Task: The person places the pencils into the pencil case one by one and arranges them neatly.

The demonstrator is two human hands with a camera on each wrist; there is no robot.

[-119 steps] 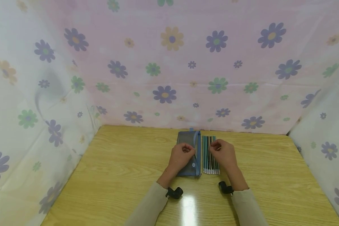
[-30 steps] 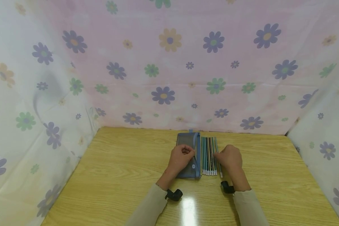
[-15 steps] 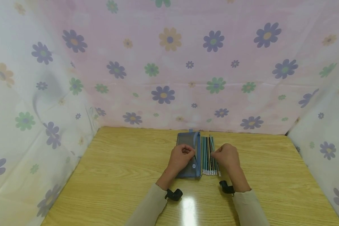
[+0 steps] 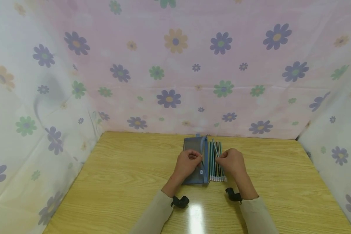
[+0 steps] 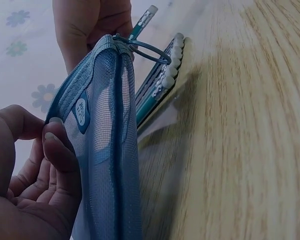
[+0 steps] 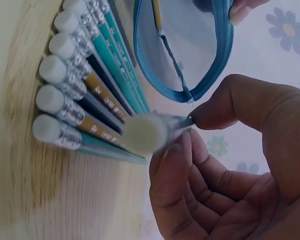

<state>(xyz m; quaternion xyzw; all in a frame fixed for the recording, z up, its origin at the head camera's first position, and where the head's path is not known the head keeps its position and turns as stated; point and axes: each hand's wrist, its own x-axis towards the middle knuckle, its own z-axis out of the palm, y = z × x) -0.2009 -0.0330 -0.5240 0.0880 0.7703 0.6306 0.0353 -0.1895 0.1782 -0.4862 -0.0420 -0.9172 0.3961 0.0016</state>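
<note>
A blue-edged mesh pencil pouch [image 4: 193, 143] lies on the table, its long open side facing right. My left hand [image 4: 188, 164] pinches the upper edge of that opening between thumb and forefinger, lifting it so the mouth gapes in the right wrist view. With thumb and fingertips my right hand [image 4: 233, 161] pinches one pencil [image 6: 145, 132], white eraser end towards the wrist. This pencil slants over a row of pencils [image 4: 213, 165], its far end pointing towards the pouch. Inside the pouch mouth, a yellow-brown pencil-like stick [image 6: 157, 14] shows.
The row, teal, black and gold with white erasers, lies close along the pouch's right side. A zip pull ring [image 5: 150, 52] sticks out at the pouch's near corner. Behind the wooden table [image 4: 120, 169] hangs a flowered cloth [image 4: 187, 65].
My right hand has drawn a pencil out to the right side of the row, then carried it left over the others, tilting its far end towards the pouch. The left hand has stayed in place.
</note>
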